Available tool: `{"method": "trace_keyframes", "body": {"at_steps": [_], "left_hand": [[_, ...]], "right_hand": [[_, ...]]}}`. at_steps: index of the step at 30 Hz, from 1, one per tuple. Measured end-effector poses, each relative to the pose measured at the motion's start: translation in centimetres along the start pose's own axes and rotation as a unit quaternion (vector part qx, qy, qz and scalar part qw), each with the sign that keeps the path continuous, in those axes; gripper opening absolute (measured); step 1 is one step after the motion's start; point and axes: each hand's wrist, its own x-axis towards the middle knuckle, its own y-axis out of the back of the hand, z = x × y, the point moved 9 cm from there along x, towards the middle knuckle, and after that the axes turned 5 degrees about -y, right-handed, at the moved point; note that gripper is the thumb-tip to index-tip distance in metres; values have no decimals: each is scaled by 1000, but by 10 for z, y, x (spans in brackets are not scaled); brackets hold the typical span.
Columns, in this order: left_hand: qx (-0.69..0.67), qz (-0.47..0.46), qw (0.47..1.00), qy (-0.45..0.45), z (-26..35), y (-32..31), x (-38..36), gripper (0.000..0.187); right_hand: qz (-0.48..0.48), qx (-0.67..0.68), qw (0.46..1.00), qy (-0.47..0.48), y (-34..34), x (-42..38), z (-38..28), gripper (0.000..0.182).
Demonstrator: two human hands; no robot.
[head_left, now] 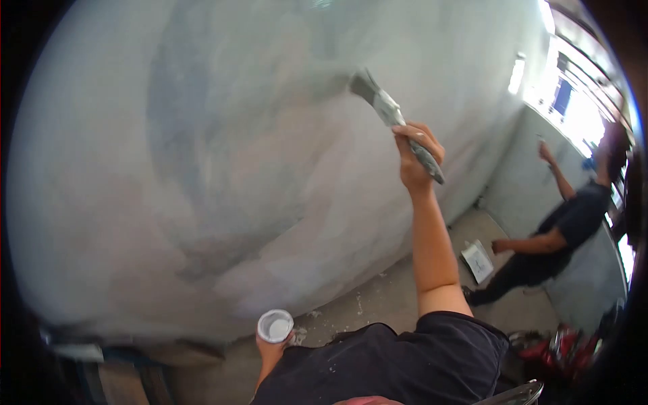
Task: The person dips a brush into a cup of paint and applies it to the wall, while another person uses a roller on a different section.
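Note:
Raised in front of the wall [270,169], my right hand [420,152] is closed round the handle of a paint brush [386,106]. The brush is smeared with pale paint, and its bristles are at or near the grey, patchy wall surface; contact cannot be made out. Low in the view, my left hand [273,347] holds a small round cup [275,327] upright, with whitish paint inside. Most of the left fingers are hidden behind the cup.
At the right, a co-worker [574,223] in dark clothes stands by another wall with one hand raised. A white rectangular container [478,261] is on the floor near them. Red objects [563,347] lie at lower right. Boards [121,381] are at lower left.

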Motion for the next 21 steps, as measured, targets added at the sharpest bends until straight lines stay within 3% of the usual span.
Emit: {"method": "trace_keyframes", "body": {"at_steps": [1,2,4,5,7,8,9,11,15,16,21], "left_hand": [[28,9,1000,-5,-14,3,11,80],[48,3,999,-18,3,-2,31,80],[-17,-44,994,-98,89,-1,18,78],[-36,-92,988,-116,89,-21,25,78],[-50,-135,981,-129,88,-29,28,78],[-44,-143,980,-130,84,-18,27,78],[-38,-149,980,-129,71,-7,28,78],[-40,-163,978,-127,60,0,23,78],[-55,-170,979,-97,20,19,6,78],[-72,-178,979,-69,-61,26,63,78],[-73,-196,977,-48,-104,33,63,79]], "right_hand": [[46,-19,998,23,2,9,8,8],[45,-128,986,98,-4,0,13,8],[-74,-192,970,132,-19,-46,40,14],[-167,-119,970,127,-29,-67,16,16],[-259,-78,957,101,-60,-158,10,31],[-354,38,931,-75,-67,-199,-6,32],[-391,11,919,-42,-73,-247,-26,33],[-457,25,877,-149,-54,-318,-54,33],[-356,-25,886,-296,21,-442,-77,27],[-360,-62,869,-335,-25,-488,-41,24],[-269,-103,841,-458,24,-518,-82,15]]}}
